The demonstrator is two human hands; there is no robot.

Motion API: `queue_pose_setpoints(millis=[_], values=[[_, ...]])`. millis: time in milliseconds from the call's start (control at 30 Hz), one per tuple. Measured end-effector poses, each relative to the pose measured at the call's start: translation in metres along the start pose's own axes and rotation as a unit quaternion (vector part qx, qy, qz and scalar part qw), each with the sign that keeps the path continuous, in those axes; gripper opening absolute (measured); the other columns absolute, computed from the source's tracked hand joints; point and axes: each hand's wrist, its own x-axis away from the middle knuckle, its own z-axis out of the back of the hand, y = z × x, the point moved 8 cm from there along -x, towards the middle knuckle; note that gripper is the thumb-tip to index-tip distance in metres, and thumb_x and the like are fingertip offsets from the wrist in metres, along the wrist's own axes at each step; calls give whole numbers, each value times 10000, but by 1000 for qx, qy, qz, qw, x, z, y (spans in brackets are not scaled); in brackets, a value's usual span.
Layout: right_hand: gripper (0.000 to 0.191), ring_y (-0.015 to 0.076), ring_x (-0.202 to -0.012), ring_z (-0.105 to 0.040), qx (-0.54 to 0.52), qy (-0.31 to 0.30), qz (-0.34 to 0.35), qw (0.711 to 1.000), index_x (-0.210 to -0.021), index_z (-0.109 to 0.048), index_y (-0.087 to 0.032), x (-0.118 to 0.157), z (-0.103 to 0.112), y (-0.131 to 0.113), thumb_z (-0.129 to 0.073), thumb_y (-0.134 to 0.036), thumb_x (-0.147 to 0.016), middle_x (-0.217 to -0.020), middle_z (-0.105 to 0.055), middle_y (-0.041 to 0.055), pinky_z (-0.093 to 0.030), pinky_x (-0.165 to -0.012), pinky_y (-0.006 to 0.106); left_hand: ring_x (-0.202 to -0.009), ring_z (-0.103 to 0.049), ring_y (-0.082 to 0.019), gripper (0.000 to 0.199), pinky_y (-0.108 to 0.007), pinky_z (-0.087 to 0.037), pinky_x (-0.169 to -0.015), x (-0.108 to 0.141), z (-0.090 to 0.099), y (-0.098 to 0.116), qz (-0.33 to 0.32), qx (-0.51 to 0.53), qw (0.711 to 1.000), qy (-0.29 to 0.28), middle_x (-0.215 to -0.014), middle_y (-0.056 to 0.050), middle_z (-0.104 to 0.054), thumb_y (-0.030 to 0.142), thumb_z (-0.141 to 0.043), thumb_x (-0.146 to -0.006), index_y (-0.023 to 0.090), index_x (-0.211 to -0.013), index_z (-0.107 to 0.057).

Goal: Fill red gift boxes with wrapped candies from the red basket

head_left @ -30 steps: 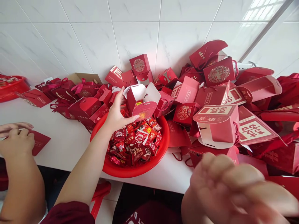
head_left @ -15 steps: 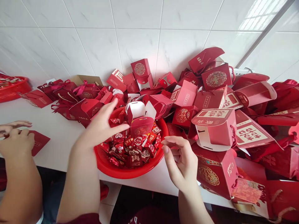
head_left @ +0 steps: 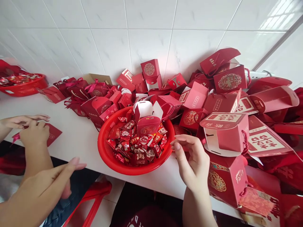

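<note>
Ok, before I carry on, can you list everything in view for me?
Near basket: one, red, table's front edge
Wrapped sweets: many, mostly red, in that basket
Open box: one, red with white inside, over the sweets
Other gift boxes: too overlapped to count, reds, along the wall and right
Far basket: one, red, far left
Red card piece: one, by the co-worker's hands
Table: one, white, under everything
Stool: one, red, below the table
Wall tiles: several, white, behind
Co-worker's hands: two, left
Left hand: one, lower left, empty
Right hand: one, right of near basket, nothing visible in it
</note>
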Motion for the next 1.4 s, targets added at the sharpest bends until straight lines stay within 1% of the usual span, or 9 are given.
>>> queue_pose_setpoints(millis=[133,233,433,567,767,867,1000,1200,1400], values=[[134,172,-864,-711,5,-26,-22,999,-1138,-633,-272,-1,-2,4,-587,-273,-1011,-1008,-726,27,-593,-740,295,-798,-763,-378,464,-587,-630,-733,-63,-35,27,65,-112,991,-27,-931,25,-798,677,-641,-834,478,-1248,-704],[168,186,-933,-708,21,-70,-48,996,-1184,-601,-262,-9,-10,15,-564,-299,-1024,-1073,-726,46,-590,-791,313,-1361,-573,-419,1033,-591,-545,-1063,-116,-85,72,-70,-37,992,-101,-1567,-93,-519,632,-776,-760,356,-1632,-295],[215,268,-994,-700,157,-186,-69,967,-1110,-633,-204,-29,-35,42,-431,-222,-1038,-1106,-726,113,-545,-876,415,-1411,-510,-449,1428,-629,-504,-1085,-171,-147,74,-132,52,979,-144,-1670,-231,-293,562,-885,-675,321,-1655,125],[180,253,-939,-711,155,-199,-67,965,-1079,-644,-209,-28,-42,44,-472,-225,-1032,-1055,-743,86,-538,-848,380,-1409,-503,-475,1465,-669,-511,-1051,-173,-149,74,-85,62,988,-114,-1635,-254,-355,577,-899,-648,309,-1653,132],[157,202,-942,-701,43,-255,23,966,-1072,-658,-220,-22,-50,11,-505,-223,-1040,-1032,-739,53,-533,-875,326,-1206,-681,-391,830,-608,-568,-1020,-185,-112,85,-80,107,985,-105,-1358,-132,-673,526,-885,-690,291,-1409,-542],[146,152,-809,-709,-3,-357,57,932,-1044,-667,-243,-10,-70,-15,-521,-236,-1048,-922,-745,6,-527,-771,257,-1261,-644,-395,842,-620,-527,-1073,-197,-91,84,-64,123,989,-47,-1395,-128,-649,478,-910,-667,269,-1393,-538],[208,169,-553,-635,176,-465,91,863,-896,-686,-217,12,-107,-23,-533,-238,-1037,-636,-669,0,-388,-553,268,-1262,-645,-374,827,-587,-526,-1089,-204,-104,80,-64,213,974,-50,-1369,-117,-668,432,-924,-657,256,-1368,-541],[351,247,-798,-730,240,-607,9,758,-836,-722,-145,32,-146,18,-450,-224,-1043,-869,-775,139,-404,-657,313,-1249,-658,-347,697,-499,-578,-1039,-201,-135,63,-35,319,941,-105,-1363,-124,-672,430,-885,-710,235,-1312,-593],[327,203,-756,-702,218,-591,-28,776,-976,-704,-147,24,-135,25,-394,-205,-1062,-903,-772,117,-391,-642,289,-1214,-675,-339,801,-512,-570,-1043,-202,-121,65,-79,263,962,9,-1324,-123,-679,437,-912,-659,238,-1342,-545]])
